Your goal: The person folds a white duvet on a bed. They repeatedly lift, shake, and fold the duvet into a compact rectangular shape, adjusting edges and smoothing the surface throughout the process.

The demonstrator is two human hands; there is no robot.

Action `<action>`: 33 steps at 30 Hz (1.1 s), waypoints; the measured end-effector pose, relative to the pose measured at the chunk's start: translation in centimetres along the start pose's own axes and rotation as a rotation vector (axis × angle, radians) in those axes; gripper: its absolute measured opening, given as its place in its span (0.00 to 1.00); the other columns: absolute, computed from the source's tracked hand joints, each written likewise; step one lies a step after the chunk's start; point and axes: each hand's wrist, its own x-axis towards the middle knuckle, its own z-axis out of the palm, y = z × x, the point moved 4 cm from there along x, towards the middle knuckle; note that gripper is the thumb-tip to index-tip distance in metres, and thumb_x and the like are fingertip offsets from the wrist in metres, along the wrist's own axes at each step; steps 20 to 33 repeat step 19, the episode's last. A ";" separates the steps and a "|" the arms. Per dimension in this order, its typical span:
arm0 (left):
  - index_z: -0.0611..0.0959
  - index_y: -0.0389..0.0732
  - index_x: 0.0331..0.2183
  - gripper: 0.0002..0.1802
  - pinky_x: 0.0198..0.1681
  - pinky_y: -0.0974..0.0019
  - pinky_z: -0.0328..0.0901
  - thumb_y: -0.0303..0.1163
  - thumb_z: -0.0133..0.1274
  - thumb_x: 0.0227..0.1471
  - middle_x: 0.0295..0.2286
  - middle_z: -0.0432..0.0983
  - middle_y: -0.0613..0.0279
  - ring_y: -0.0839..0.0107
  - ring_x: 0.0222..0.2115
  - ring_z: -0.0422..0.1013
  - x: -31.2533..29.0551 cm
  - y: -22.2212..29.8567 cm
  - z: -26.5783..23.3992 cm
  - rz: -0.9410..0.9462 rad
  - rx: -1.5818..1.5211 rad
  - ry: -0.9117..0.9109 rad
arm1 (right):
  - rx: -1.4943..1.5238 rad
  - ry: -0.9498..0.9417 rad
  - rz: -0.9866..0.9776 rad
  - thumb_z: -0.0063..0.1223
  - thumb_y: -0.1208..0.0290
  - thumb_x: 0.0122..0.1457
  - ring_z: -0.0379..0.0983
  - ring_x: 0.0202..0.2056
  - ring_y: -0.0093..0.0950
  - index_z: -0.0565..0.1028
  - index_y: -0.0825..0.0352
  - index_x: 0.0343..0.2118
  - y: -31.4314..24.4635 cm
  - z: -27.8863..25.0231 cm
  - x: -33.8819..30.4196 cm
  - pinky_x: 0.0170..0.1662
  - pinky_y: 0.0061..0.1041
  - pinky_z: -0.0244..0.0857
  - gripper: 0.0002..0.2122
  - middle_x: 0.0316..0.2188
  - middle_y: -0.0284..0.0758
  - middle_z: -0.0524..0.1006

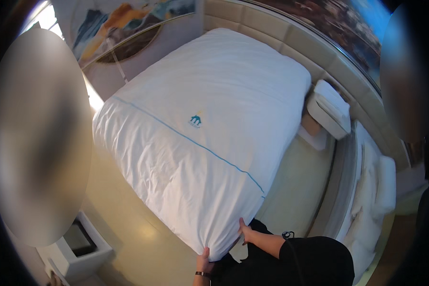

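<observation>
A white duvet (214,81) with a blue stripe and a small teal emblem covers the bed, its near end drawn toward me. My left hand (204,260), with a dark band at the wrist, grips the duvet's near corner; the thumb lies on top and the other fingers are hidden. A little to the right and farther up the edge, my right hand (244,229) holds the duvet's side, with part of its fingers out of sight beneath. Creases run through the cloth from both hands.
A padded beige headboard (260,29) runs behind the bed. To the right stand a white bedside unit (329,108) and a second bed with white bedding (367,209). White furniture with a dark screen-like panel (79,238) sits at lower left. Large ovals at both sides are blurred.
</observation>
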 end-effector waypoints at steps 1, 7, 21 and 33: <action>0.64 0.29 0.53 0.32 0.52 0.51 0.62 0.39 0.52 0.55 0.50 0.67 0.47 0.55 0.48 0.67 -1.6 0.9 0.0 -0.056 -0.036 -0.037 | 0.115 -0.091 0.136 0.50 0.35 0.48 0.48 0.63 0.40 0.51 0.69 0.61 1.5 1.2 -2.3 0.60 0.47 0.47 0.47 0.61 0.45 0.55; 0.69 0.38 0.49 0.27 0.46 0.54 0.65 0.47 0.49 0.55 0.43 0.72 0.53 0.60 0.38 0.68 -2.5 1.5 -6.5 -0.483 -0.404 -0.487 | 0.767 -0.650 0.309 0.40 0.41 0.55 0.51 0.62 0.40 0.61 0.61 0.59 7.2 10.2 -8.2 0.60 0.54 0.45 0.34 0.61 0.38 0.59; 0.61 0.48 0.57 0.33 0.60 0.37 0.42 0.41 0.54 0.54 0.56 0.60 0.56 0.56 0.57 0.54 -3.6 1.2 -11.3 -0.367 0.622 -0.016 | 0.507 -0.024 -0.033 0.40 0.60 0.63 0.61 0.57 0.39 0.46 0.65 0.64 19.9 0.7 -7.2 0.62 0.39 0.51 0.30 0.63 0.41 0.52; 0.61 0.48 0.57 0.33 0.60 0.37 0.42 0.41 0.54 0.54 0.56 0.60 0.56 0.56 0.57 0.54 -3.6 1.2 -11.3 -0.367 0.622 -0.016 | 0.507 -0.024 -0.033 0.40 0.60 0.63 0.61 0.57 0.39 0.46 0.65 0.64 19.9 0.7 -7.2 0.62 0.39 0.51 0.30 0.63 0.41 0.52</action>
